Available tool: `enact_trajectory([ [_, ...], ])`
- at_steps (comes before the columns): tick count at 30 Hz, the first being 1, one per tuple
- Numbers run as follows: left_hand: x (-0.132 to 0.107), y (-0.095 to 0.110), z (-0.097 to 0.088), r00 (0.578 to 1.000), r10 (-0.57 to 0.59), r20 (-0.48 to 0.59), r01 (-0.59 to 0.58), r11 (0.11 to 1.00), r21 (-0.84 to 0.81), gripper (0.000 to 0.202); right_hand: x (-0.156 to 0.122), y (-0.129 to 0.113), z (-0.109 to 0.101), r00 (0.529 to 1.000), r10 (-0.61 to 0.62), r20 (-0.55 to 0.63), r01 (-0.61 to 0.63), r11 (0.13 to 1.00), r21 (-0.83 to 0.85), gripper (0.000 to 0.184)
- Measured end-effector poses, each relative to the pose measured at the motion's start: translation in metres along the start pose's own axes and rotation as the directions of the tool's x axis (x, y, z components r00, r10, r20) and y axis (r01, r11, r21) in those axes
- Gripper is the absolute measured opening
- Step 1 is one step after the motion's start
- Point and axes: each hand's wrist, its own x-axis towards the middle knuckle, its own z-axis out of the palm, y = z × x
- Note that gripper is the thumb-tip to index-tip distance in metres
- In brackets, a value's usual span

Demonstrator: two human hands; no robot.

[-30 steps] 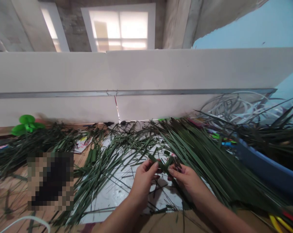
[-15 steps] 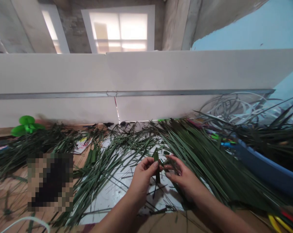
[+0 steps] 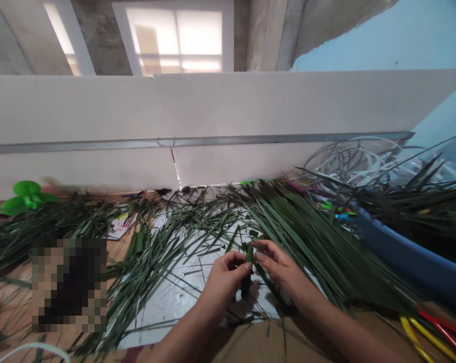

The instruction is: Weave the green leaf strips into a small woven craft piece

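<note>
My left hand [image 3: 225, 276] pinches a folded green leaf strip [image 3: 249, 253] between thumb and fingertips. The strip stands nearly upright, and its dark lower end shows below the thumb. My right hand [image 3: 283, 267] closes its fingertips on the strip's upper part from the right; those fingers partly cover each other. Both hands are above a white board [image 3: 175, 300] strewn with thin leaf scraps. Left of them is a loose heap of narrow green strips [image 3: 148, 275]. To the right lies a thick bundle of long green leaves [image 3: 307, 232].
A blue basin [image 3: 398, 247] heaped with dark leaves stands at the right, before coiled white strapping [image 3: 349, 159]. Red and yellow tool handles [image 3: 436, 333] lie at lower right. A green plastic fan-shaped piece [image 3: 27, 196] sits at far left. A white partition [image 3: 228, 108] rises behind.
My right fingers have moved in to the strip's top, closer to my left hand. The strip appears turned in my left fingers. The whole view has shifted slightly, with things now further left.
</note>
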Motion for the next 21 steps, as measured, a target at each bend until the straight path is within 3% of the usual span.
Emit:
enact_trajectory([
  [3, 0.001, 0.002, -0.001, 1.000, 0.024, -0.016, -0.025, 0.998, -0.051, 0.046, -0.003, -0.002, 0.001, 0.999, 0.050, 0.010, -0.050, 0.998, -0.041, 0.045],
  [7, 0.000, 0.003, 0.000, 1.000, 0.026, -0.017, -0.028, 0.996, -0.087, 0.048, -0.007, -0.003, 0.007, 0.988, 0.123, 0.090, -0.131, 0.987, 0.094, 0.043],
  [10, -0.002, 0.000, 0.002, 1.000, 0.013, -0.014, -0.014, 0.998, -0.069, 0.046, -0.011, -0.005, 0.011, 0.984, 0.162, 0.071, -0.169, 0.979, 0.109, 0.042],
  [15, -0.005, -0.003, 0.005, 0.999, 0.026, -0.023, -0.026, 0.999, -0.029, 0.042, -0.016, -0.009, 0.015, 0.985, 0.164, 0.046, -0.167, 0.983, 0.077, 0.044],
  [21, -0.007, -0.002, 0.007, 0.999, 0.045, -0.017, -0.046, 0.999, -0.009, 0.040, -0.018, -0.007, 0.020, 0.988, 0.154, 0.029, -0.156, 0.976, 0.153, 0.042],
])
